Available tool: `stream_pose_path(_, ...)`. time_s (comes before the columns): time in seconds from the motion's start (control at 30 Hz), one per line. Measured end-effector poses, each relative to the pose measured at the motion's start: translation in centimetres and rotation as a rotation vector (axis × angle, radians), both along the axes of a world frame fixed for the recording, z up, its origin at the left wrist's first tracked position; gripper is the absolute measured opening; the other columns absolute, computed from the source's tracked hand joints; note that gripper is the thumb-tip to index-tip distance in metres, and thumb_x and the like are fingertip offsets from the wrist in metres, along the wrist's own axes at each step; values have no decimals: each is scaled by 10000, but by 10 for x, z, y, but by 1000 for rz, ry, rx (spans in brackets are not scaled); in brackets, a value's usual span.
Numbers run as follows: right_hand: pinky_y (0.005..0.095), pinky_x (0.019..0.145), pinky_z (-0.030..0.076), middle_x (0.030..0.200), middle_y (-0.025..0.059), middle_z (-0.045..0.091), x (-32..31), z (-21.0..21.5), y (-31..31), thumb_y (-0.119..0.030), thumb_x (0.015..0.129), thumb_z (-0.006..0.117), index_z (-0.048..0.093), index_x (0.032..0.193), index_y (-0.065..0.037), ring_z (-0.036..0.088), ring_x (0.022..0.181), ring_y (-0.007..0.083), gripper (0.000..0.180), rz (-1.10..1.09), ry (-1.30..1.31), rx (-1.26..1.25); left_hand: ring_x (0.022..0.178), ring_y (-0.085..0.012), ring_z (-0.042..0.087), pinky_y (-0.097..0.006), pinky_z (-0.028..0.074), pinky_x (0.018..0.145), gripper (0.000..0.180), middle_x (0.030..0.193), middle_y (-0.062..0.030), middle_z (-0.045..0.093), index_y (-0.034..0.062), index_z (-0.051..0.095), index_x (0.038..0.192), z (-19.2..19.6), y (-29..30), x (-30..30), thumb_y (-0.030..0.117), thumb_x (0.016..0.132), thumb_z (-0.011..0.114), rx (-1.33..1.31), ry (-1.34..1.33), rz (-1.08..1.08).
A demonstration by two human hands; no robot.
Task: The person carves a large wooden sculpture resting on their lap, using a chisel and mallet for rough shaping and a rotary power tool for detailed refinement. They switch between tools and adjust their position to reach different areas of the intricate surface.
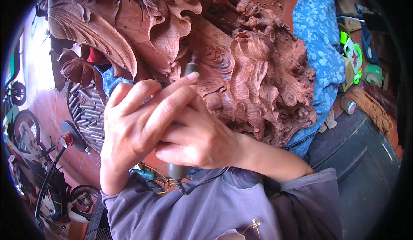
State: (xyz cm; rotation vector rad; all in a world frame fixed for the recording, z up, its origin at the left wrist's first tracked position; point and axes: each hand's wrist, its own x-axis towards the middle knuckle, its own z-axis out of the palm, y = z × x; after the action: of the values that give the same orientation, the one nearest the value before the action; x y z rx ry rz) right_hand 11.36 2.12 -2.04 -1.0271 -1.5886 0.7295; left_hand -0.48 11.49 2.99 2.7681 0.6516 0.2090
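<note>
Both hands were closed around one rotary carving tool [186,111], pen-style. Right hand [200,139] wrapped the grey body near its cord end; left hand [135,124] overlapped it, fingers [172,94] curled over the shaft. Tool tip touched the reddish wood carving [249,63] just beyond. Tray of metal bits [88,113] lay left; blue patterned cloth [320,38] far right.

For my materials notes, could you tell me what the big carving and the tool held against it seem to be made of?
The carving looks like reddish-brown hardwood, unvarnished and matte, with visible grain and tool-cut folds. The handheld tool, gripped by the left hand and right hand, seems to have a dark grey plastic or rubber body; its tip may be metal.
</note>
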Motion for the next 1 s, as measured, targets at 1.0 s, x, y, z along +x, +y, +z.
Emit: stream_pose_path(1.0,533,980,317,869,26,616,9,-2,0,-200,735,593,639,749,-110,547,1011,254,102,44,4,-5,758,-133,579,-269,425,640,473,1049,-18,680,23,646,1085,3,-5,8,143,628,623,-17,13,35)
